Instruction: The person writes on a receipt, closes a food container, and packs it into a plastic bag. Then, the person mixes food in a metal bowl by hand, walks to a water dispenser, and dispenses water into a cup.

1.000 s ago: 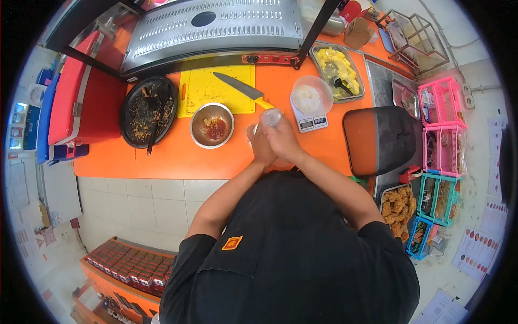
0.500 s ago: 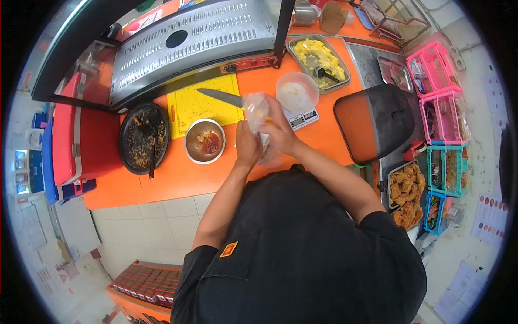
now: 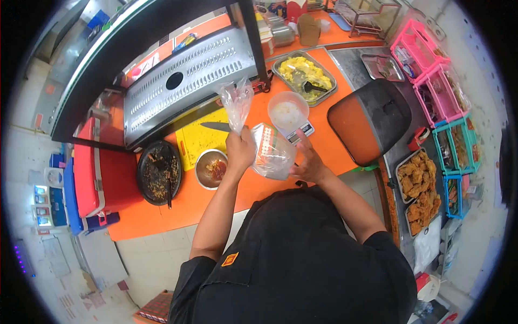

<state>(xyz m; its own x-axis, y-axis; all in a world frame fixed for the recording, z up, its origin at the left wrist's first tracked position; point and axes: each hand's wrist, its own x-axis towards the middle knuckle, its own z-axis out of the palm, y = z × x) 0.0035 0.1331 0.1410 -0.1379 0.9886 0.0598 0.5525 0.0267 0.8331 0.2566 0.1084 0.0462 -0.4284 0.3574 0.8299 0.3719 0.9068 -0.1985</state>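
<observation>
My left hand is closed round the gathered neck of a clear plastic bag, whose loose top sticks up above the fist. Inside the bag, white and orange printing shows; its contents are otherwise hard to make out. Beside the bag's right side is my right hand, its fingers spread. A knife lies on the yellow cutting board, its handle hidden behind my left hand. Just left of that hand stands a metal bowl with red sauce. A translucent tub sits on a digital scale.
A black pan with crumbs and a red cooler are at the left. A tray of yellow food stands beyond the scale. Right of it are a black-edged board, fried pieces and pink baskets.
The view has turned and shifted. My left hand now grips the bag's neck, with the filled part hanging to the right. My right hand has come away from it and opened.
</observation>
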